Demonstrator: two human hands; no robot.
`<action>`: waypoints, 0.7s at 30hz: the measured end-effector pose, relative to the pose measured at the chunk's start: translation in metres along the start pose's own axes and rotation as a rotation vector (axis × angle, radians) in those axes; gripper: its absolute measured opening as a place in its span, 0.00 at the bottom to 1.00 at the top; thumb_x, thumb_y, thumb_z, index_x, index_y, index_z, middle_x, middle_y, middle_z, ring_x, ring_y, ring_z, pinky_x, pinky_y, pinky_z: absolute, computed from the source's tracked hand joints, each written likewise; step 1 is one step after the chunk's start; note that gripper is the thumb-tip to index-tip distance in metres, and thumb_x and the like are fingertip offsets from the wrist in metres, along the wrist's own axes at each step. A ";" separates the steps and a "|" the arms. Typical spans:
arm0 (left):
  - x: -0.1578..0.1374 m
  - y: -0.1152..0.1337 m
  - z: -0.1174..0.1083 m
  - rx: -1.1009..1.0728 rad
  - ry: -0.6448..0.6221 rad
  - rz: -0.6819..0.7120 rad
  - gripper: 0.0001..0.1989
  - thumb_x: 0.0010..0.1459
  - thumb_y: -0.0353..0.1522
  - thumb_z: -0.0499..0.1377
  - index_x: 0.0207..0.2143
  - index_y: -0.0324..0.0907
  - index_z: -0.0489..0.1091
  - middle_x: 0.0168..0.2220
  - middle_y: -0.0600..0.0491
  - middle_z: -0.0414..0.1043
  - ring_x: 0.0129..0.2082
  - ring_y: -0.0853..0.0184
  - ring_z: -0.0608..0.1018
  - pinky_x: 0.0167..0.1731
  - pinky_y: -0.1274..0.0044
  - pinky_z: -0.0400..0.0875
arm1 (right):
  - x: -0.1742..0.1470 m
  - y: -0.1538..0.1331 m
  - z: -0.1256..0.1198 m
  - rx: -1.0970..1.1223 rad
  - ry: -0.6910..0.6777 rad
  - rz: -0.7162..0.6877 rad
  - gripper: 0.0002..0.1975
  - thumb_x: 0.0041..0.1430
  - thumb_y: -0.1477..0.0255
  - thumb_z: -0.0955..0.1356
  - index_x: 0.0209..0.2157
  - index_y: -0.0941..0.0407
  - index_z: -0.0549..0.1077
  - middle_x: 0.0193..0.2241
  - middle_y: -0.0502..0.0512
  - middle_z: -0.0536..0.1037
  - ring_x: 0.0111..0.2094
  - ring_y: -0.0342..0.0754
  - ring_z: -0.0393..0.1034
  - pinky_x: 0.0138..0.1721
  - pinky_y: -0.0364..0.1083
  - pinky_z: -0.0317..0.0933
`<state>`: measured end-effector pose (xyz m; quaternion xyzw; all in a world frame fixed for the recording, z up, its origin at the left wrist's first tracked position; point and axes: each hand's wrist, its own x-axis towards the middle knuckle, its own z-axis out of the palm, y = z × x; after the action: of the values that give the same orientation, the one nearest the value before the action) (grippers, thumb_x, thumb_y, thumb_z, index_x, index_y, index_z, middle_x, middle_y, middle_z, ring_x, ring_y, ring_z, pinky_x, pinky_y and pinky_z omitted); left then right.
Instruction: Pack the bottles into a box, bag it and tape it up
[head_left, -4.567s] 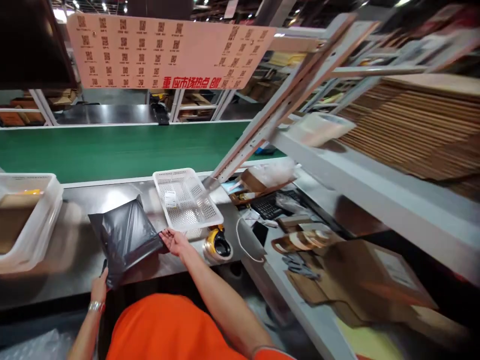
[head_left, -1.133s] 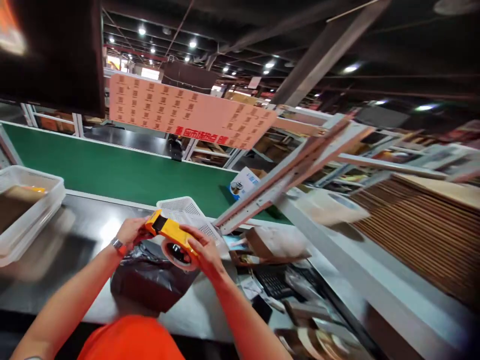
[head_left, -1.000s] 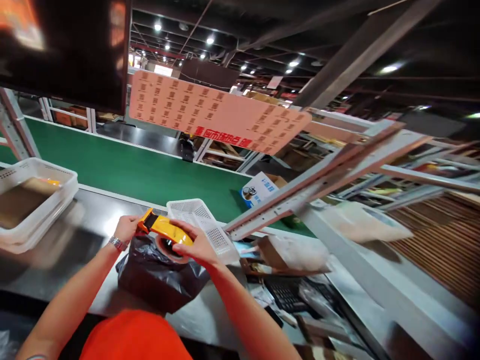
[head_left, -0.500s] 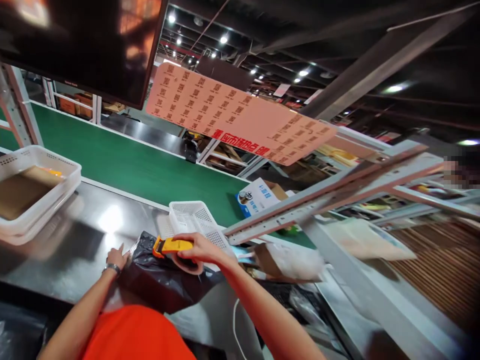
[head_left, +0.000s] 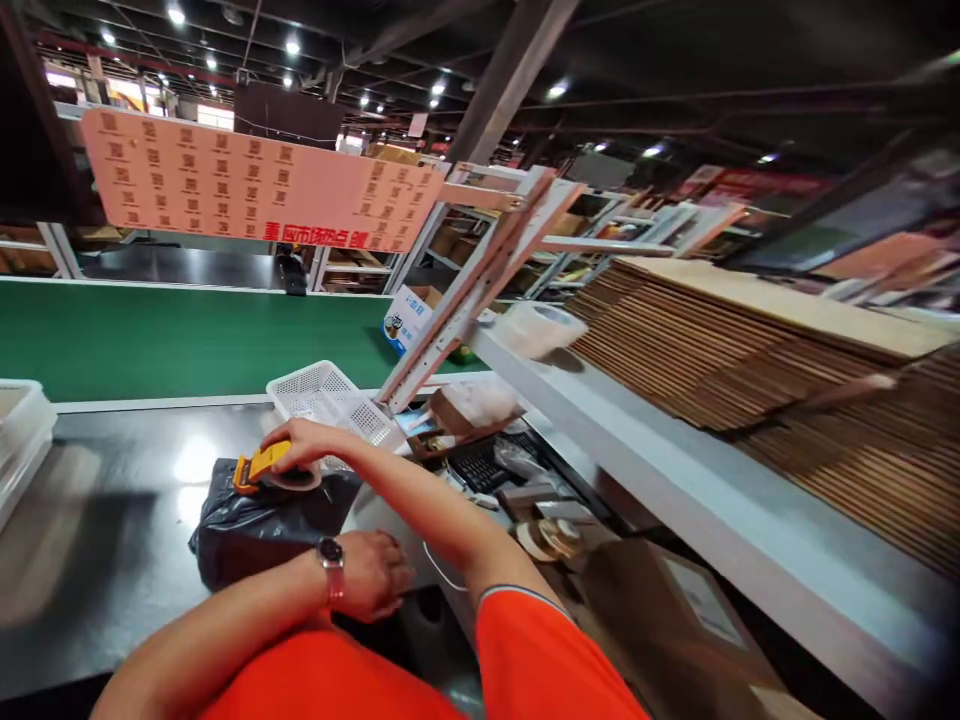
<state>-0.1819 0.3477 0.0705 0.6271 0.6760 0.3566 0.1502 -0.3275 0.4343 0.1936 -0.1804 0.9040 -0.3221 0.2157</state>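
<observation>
A yellow-orange tape dispenser (head_left: 268, 460) with a roll of tape is in my right hand (head_left: 304, 445), its fingers closed round it. The dispenser's front end touches or hovers just over the top of a black plastic package (head_left: 259, 530), which lies on the metal table. My left hand (head_left: 371, 575), with a watch on the wrist, is at the near right side of the package. Its fingers are bent and a little blurred; whether they hold anything I cannot make out.
Behind the package sits a white perforated basket (head_left: 315, 390), with a green conveyor belt (head_left: 187, 340) beyond. A white bin (head_left: 22, 430) stands at left. On the right are a slanted metal post (head_left: 480, 270), a keyboard (head_left: 480, 465), tape rolls (head_left: 551, 538) and stacked flat cardboard (head_left: 675, 340).
My left hand has left the package's left end and crossed to its right side. My right hand stays with the dispenser at the package top. The view has turned right.
</observation>
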 end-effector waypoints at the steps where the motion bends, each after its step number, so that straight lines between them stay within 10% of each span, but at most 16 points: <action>1: 0.013 -0.005 0.004 0.088 -0.038 -0.040 0.28 0.56 0.39 0.68 0.60 0.49 0.78 0.62 0.41 0.78 0.66 0.48 0.76 0.70 0.59 0.68 | -0.002 0.003 0.001 0.020 0.010 -0.003 0.28 0.49 0.61 0.80 0.52 0.57 0.86 0.39 0.47 0.85 0.36 0.44 0.74 0.37 0.38 0.63; 6: -0.021 -0.049 -0.008 0.325 -0.053 -0.339 0.44 0.54 0.32 0.71 0.71 0.33 0.64 0.74 0.25 0.57 0.74 0.31 0.60 0.69 0.43 0.62 | -0.042 0.031 -0.008 0.167 0.078 -0.030 0.29 0.48 0.62 0.80 0.53 0.55 0.85 0.39 0.48 0.85 0.35 0.44 0.74 0.36 0.38 0.64; 11: -0.084 -0.075 -0.003 0.443 -0.090 -0.291 0.43 0.56 0.29 0.71 0.72 0.34 0.62 0.74 0.26 0.55 0.72 0.37 0.67 0.64 0.49 0.72 | -0.152 0.097 -0.010 0.355 0.185 0.084 0.32 0.45 0.67 0.78 0.55 0.60 0.84 0.34 0.49 0.84 0.31 0.43 0.72 0.33 0.39 0.65; 16: -0.113 -0.096 0.010 0.560 0.022 -0.050 0.32 0.61 0.29 0.70 0.66 0.38 0.68 0.66 0.31 0.72 0.68 0.44 0.75 0.62 0.54 0.77 | -0.252 0.150 0.071 0.669 0.340 0.281 0.29 0.42 0.71 0.77 0.51 0.58 0.86 0.29 0.51 0.83 0.25 0.45 0.72 0.27 0.41 0.67; 21: -0.162 -0.101 -0.028 0.615 0.175 -0.103 0.28 0.62 0.32 0.69 0.65 0.50 0.72 0.58 0.42 0.79 0.62 0.49 0.79 0.63 0.56 0.76 | -0.253 0.150 0.174 0.989 0.543 0.337 0.27 0.40 0.73 0.78 0.47 0.57 0.86 0.33 0.56 0.84 0.26 0.48 0.73 0.27 0.46 0.70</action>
<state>-0.2471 0.1892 -0.0171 0.5751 0.7932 0.1802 -0.0874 -0.0549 0.5733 0.0418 0.1770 0.6855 -0.7013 0.0832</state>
